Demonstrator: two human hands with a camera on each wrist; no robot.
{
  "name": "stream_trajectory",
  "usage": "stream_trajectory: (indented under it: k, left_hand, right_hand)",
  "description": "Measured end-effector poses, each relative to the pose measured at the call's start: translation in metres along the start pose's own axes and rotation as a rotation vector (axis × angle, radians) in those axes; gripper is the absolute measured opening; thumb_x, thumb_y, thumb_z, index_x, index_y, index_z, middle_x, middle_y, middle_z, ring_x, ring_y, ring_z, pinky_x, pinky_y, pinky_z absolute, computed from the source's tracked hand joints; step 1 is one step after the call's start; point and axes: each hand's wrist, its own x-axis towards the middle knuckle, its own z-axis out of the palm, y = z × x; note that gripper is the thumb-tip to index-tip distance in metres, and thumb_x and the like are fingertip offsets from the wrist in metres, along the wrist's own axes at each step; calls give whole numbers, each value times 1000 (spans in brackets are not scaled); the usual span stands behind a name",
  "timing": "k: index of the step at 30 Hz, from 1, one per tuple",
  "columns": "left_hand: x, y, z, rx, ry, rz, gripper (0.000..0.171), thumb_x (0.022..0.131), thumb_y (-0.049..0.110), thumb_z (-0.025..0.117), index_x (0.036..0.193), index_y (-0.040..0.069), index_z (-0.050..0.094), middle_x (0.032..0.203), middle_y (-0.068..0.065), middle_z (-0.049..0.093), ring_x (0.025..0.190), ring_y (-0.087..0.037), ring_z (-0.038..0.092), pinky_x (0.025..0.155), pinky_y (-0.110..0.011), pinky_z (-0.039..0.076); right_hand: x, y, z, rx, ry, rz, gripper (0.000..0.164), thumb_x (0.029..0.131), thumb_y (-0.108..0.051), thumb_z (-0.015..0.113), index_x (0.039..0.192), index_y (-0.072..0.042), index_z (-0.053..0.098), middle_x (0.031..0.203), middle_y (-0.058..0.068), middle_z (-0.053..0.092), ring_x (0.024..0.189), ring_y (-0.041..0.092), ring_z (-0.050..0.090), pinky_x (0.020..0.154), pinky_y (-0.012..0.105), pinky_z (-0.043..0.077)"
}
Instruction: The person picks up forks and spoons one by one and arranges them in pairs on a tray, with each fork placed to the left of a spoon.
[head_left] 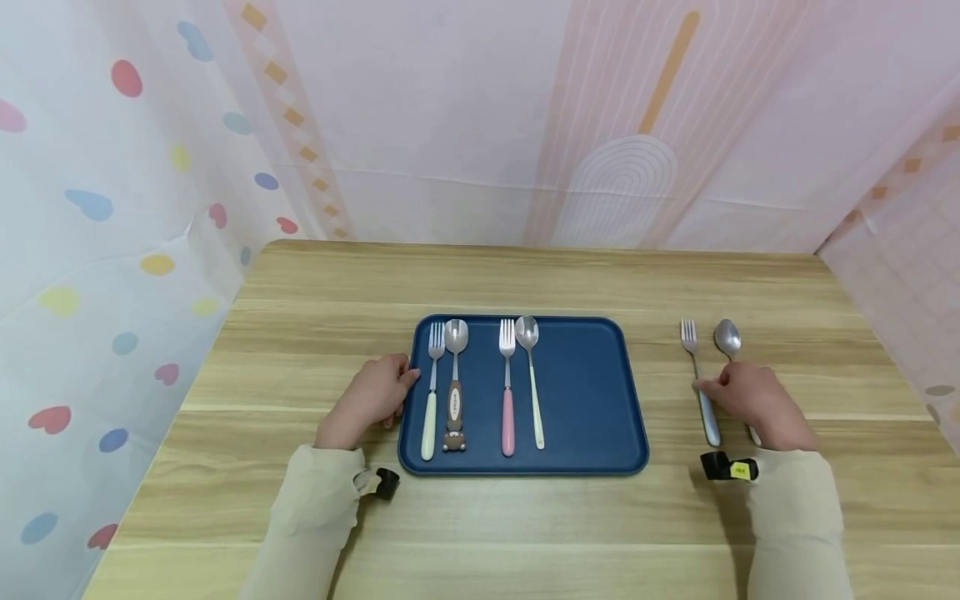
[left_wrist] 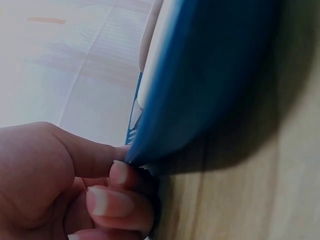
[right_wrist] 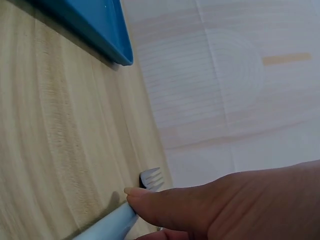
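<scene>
My left hand (head_left: pixel 375 390) pinches the left rim of a dark blue tray (head_left: pixel 585 392), with thumb and curled fingers at the edge in the left wrist view. On the tray lie a fork with a cream handle (head_left: pixel 429 425), a spoon with a brown bear handle (head_left: pixel 454 400), a pink-handled fork (head_left: pixel 507 417) and a slim spoon with a pale handle (head_left: pixel 536 400). To the tray's right, my right hand (head_left: pixel 753 398) pinches a light-blue-handled fork (right_wrist: pixel 112 222), its thumb on the handle and its other fingers largely hidden. Beneath that hand, a spoon (head_left: pixel 727 337) is partly covered.
The wooden table (head_left: pixel 525 533) carries the tray and the cutlery. A patterned curtain (head_left: pixel 450 125) hangs behind the table and along both sides. A dark camera strap (head_left: pixel 727 467) sits at the right wrist, another (head_left: pixel 385 483) at the left.
</scene>
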Motion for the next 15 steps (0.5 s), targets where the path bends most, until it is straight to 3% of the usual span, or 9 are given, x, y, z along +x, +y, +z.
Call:
stream_trajectory:
  k: [11,15]
  left_hand:
    - [0,-1,-1,-8,-11,-7,26,99,21,42,80,4,48,54,-8,52,37,-20,50,38,-28,40]
    - [0,-1,-1,-10,-10,-7,26,99,21,43,80,4,48,54,-8,52,37,-20,50,38,-28,40]
  right_hand:
    - [5,-5,7,-13,-21,-39,35,92,-27,53,62,-9,46,55,-2,38,54,15,39,51,29,32]
    - [5,-7,8,2,-33,-51,36,92,-23,51,61,-11,40,54,-3,35,53,15,38,51,28,31]
